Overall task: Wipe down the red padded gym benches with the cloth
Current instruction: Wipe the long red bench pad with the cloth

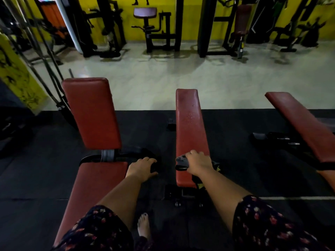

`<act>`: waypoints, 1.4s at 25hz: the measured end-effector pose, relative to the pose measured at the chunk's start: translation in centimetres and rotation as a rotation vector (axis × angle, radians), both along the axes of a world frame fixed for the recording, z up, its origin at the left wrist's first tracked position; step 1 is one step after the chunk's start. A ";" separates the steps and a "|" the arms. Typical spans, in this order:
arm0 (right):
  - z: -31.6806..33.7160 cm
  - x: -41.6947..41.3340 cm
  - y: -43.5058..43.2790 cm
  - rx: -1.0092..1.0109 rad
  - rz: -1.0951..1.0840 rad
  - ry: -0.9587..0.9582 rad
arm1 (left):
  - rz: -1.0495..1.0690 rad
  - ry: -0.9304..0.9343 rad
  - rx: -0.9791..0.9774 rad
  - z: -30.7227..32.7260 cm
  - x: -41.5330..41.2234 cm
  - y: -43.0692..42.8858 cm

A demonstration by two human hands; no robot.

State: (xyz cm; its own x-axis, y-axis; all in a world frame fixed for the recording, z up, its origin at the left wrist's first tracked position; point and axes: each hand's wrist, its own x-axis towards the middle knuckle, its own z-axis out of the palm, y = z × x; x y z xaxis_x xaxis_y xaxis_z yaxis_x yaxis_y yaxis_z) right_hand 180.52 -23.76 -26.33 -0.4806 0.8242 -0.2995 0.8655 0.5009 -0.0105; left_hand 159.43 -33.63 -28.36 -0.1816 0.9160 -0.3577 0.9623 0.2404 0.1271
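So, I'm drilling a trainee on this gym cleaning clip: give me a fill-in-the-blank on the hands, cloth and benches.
1. The right hand presses the cloth onto the ____ bench.
2. The padding of the benches is ____.
3. The left hand holds ____.
4. The left bench has its backrest raised ____.

Missing words: middle; red; nothing; upright

The middle bench (189,127) has red padded vinyl with a dull sheen, scuffed and speckled. The cloth (182,163) looks soft, dark, matt. Black floor matting (45,169) is matt; pale tiles (163,77) gleam.
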 end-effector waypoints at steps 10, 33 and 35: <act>-2.3 -16.2 11.2 -0.069 0.011 -0.118 | -0.066 0.030 -0.066 -1.5 -16.5 11.8; -3.4 -22.7 31.3 -0.028 -0.266 0.025 | -0.372 0.040 -0.004 -1.7 -23.6 39.4; -3.7 -21.6 34.5 -0.045 -0.310 0.031 | -0.410 0.056 -0.018 -2.1 -22.8 43.2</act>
State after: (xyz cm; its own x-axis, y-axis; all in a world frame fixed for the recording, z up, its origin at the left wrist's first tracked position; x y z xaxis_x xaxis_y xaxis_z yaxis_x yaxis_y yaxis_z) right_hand 158.95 10.70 -30.04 -0.2180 0.9191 -0.3281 0.9758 0.2118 -0.0552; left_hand 136.63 9.60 -30.41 0.1780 0.9100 -0.3744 0.9840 -0.1631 0.0712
